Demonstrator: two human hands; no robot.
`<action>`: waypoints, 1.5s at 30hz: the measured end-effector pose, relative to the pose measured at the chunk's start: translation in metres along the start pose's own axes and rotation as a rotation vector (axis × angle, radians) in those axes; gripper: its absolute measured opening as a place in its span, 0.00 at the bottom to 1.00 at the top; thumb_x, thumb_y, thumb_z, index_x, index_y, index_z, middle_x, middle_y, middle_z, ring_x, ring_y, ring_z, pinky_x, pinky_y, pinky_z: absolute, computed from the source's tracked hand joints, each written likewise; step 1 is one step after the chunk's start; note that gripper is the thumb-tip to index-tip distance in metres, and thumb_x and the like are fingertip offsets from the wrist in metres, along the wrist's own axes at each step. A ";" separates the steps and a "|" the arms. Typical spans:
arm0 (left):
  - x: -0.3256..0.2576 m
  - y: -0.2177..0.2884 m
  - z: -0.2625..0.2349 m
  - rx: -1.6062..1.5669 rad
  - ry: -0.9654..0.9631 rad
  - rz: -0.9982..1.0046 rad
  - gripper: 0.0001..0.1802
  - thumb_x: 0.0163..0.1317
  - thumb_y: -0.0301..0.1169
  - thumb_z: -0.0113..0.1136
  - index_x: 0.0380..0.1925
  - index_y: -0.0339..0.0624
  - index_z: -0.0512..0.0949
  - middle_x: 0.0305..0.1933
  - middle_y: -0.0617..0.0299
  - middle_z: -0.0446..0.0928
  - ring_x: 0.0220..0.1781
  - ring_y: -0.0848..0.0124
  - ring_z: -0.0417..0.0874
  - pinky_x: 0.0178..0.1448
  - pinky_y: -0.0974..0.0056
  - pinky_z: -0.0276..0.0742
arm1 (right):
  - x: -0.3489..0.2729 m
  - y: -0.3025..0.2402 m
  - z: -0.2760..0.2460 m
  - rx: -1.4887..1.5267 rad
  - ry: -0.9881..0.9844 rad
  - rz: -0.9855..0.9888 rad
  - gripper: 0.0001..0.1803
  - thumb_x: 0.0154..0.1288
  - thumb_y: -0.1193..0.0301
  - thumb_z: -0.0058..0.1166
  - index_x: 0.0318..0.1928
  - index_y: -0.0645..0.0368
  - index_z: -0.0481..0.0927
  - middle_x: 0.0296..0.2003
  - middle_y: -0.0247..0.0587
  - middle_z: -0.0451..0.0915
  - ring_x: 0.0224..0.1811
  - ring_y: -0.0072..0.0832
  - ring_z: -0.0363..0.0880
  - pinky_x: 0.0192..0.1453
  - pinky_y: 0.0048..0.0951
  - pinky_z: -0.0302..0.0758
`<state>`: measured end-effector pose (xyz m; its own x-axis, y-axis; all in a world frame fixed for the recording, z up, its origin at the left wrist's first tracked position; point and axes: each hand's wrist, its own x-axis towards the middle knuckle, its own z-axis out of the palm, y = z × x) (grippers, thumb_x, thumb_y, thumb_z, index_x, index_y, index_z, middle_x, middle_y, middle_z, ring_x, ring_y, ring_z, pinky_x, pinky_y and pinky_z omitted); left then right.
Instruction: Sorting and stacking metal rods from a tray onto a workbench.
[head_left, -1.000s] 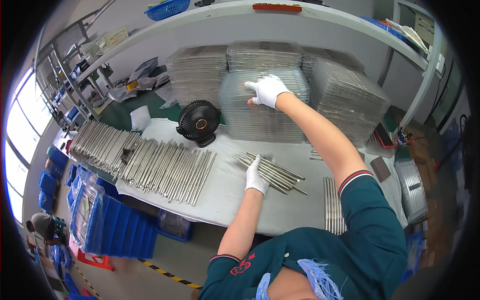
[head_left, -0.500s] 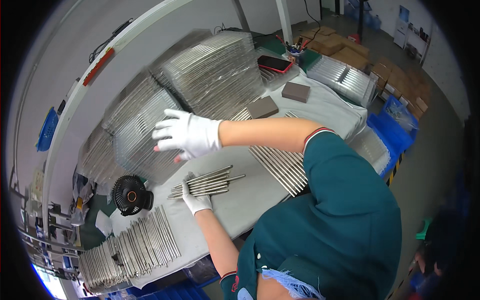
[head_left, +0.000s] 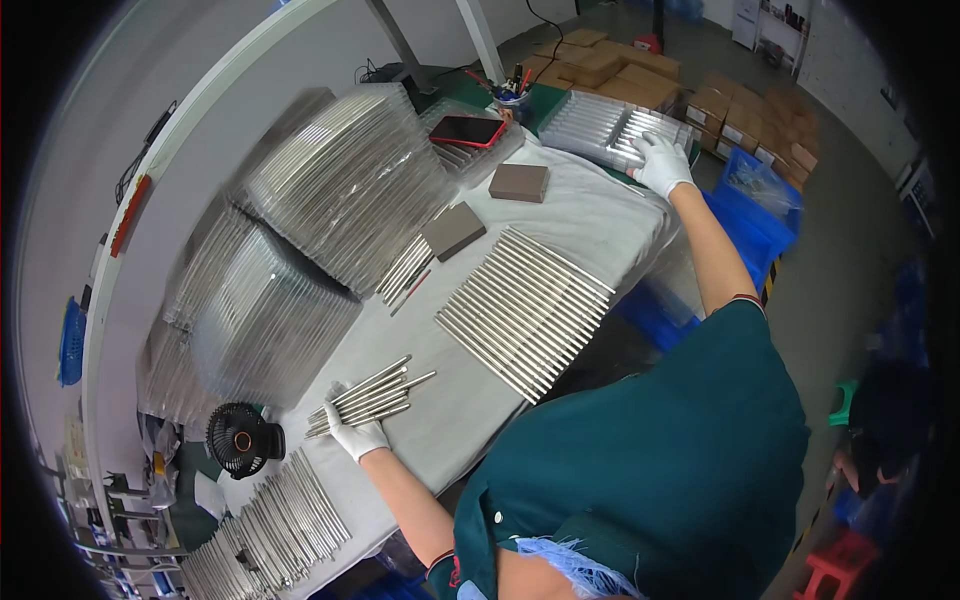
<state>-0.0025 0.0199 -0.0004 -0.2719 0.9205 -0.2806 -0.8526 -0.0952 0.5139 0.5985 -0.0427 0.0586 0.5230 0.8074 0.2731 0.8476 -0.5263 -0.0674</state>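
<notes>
My left hand (head_left: 356, 436) presses flat on loose metal rods (head_left: 368, 396) to steady them, while my right hand (head_left: 662, 163) grips a clear tray (head_left: 610, 125).

- left hand (head_left: 355, 436): white knit glove, forearm bare
- right hand (head_left: 662, 165): white knit glove, forearm bare
- dark teal short-sleeve shirt (head_left: 690, 460), red-and-white trim on sleeve cuffs
- red mark near left sleeve
- light blue frayed fabric at neck
</notes>
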 end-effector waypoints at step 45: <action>0.001 0.004 0.001 -0.275 -0.217 -0.102 0.20 0.64 0.32 0.45 0.55 0.42 0.63 0.59 0.53 0.64 0.61 0.59 0.64 0.65 0.56 0.60 | -0.158 -0.423 -0.008 1.385 -1.362 -0.438 0.21 0.58 0.63 0.56 0.46 0.64 0.72 0.35 0.42 0.79 0.33 0.26 0.79 0.35 0.26 0.78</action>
<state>-0.0058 0.0212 0.0019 -0.1032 0.9867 -0.1254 -0.9666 -0.0698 0.2467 0.1572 0.0503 0.0518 -0.5585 0.7879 -0.2593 0.0430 -0.2847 -0.9577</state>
